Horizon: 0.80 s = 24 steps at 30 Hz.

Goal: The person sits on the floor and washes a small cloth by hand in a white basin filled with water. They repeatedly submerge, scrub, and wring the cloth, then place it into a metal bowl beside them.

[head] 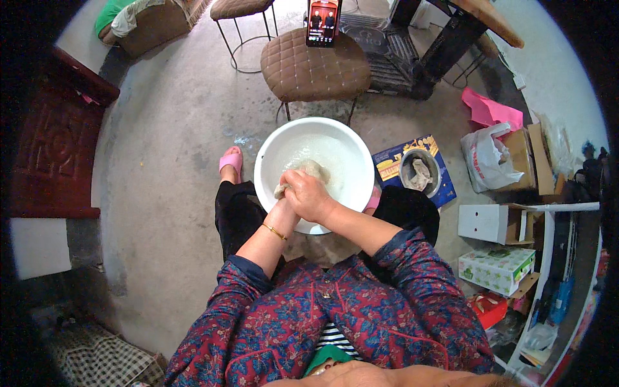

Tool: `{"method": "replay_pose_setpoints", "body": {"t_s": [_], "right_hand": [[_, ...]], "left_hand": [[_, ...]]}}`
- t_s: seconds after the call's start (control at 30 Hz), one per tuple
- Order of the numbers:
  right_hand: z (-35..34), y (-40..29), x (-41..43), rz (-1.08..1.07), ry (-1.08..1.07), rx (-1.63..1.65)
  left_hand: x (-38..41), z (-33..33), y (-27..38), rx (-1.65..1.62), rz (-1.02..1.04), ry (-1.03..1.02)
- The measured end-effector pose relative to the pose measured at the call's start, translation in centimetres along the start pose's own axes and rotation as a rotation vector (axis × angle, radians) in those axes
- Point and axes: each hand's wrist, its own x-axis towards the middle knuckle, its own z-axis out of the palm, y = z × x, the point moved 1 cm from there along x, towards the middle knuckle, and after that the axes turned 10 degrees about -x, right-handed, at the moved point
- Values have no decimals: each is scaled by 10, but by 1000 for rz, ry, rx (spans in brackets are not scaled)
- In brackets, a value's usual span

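Observation:
Both my hands are pressed together inside a white plastic basin [360, 145] of cloudy, frothy water. My right hand [309, 196] is closed over the top, gripping a pale, wet, cloth-like bundle [316, 171]. Mostly hidden under it, my left hand [290, 201] holds the same bundle; a gold bracelet [274, 231] circles that wrist. One end of the bundle sticks out left of the fingers, while its bulk hangs at the water beyond them. The basin sits between my legs.
A quilted brown stool [314, 70] behind the basin carries a phone [322, 24] with a lit screen. To the right, a steel bowl [439, 174] with a pale crumpled piece rests on a blue printed board [391, 155]. Beyond are a plastic bag [486, 155], boxes [483, 223] and a shelf rack [546, 261].

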Motion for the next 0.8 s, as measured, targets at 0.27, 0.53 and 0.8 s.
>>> {"method": "replay_pose_setpoints", "body": {"t_s": [0.27, 0.53, 0.8], "right_hand": [[-4, 66, 23, 377, 18, -256], [2, 117, 11, 560, -12, -407], [21, 113, 13, 568, -190, -14]], "left_hand": [[-1, 23, -17, 89, 111, 59], [-6, 25, -1, 126, 126, 70], [-11, 23, 10, 135, -183, 105]]}}
